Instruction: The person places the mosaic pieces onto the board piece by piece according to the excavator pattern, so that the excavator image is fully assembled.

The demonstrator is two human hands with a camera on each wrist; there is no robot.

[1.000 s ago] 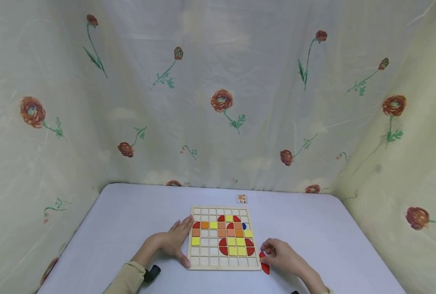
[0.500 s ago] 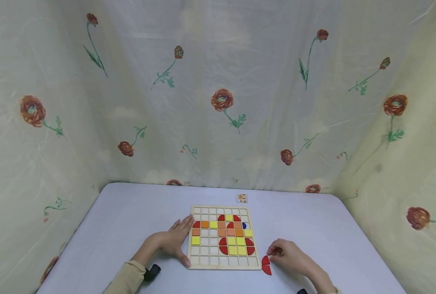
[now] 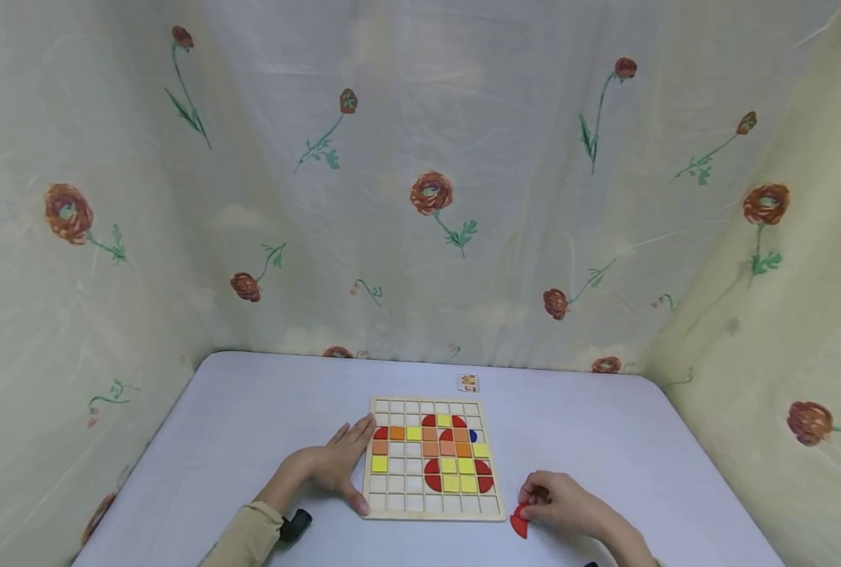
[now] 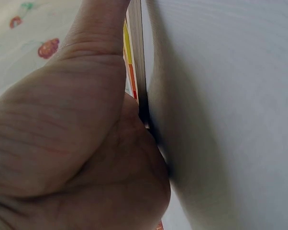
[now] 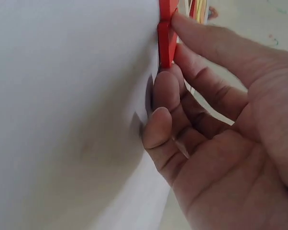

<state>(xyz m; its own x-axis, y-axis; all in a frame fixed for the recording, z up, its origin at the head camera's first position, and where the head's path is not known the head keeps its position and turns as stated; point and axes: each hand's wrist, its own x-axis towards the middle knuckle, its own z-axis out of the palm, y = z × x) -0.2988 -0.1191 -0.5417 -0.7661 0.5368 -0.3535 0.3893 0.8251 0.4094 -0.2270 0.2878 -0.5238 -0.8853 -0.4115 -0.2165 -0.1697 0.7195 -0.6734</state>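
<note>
Pale wooden board point(image 3: 435, 513), matt table point(image 3: 250, 409)

One wooden grid board point(image 3: 433, 459) lies on one counter point(image 3: 250, 425). In the board sit six yellow squares point(image 3: 458, 475), six orange squares point(image 3: 445, 447), five red curved pieces point(image 3: 431, 474) and one blue piece point(image 3: 473, 435). Beside the board's near right corner lie two loose red pieces point(image 3: 519, 522). One small card point(image 3: 468, 383) lies beyond the far edge. Two hands show, one left hand point(image 3: 335, 465) and one right hand point(image 3: 565, 504).
</note>
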